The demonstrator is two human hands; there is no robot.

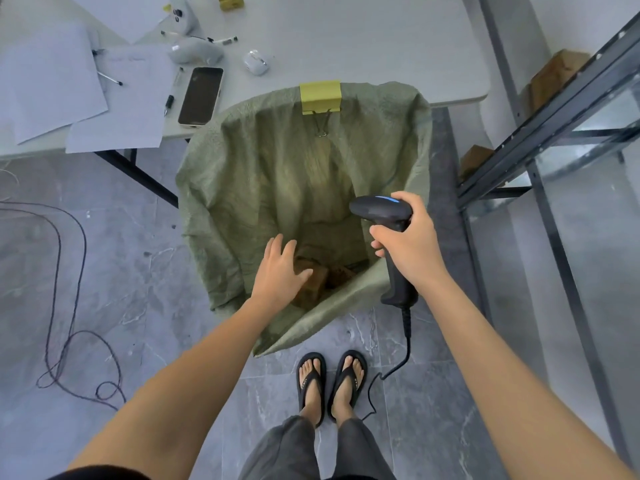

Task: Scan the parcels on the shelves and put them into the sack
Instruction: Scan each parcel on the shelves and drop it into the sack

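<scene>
Left hand (pixel 282 268) open, fingers spread, holding nothing, over sack (pixel 242 188) mouth at frame centre; right hand (pixel 410 245) wrapped round scanner (pixel 381 211) handle; brown parcels (pixel 320 282) at sack bottom; shelf boxes (pixel 557 74) at right edge; probably light, stiff cardboard; best gripped across opposite faces.

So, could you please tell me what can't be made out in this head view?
- The parcels in the sack: the left hand and fabric folds cover them, so no count.
- The shelf unit: cut off by the right edge; its boxes show only partly behind the bars.
- The scanner cable: its far end is hidden behind the trouser leg.
- Writing on the paper: too faint to read.
</scene>
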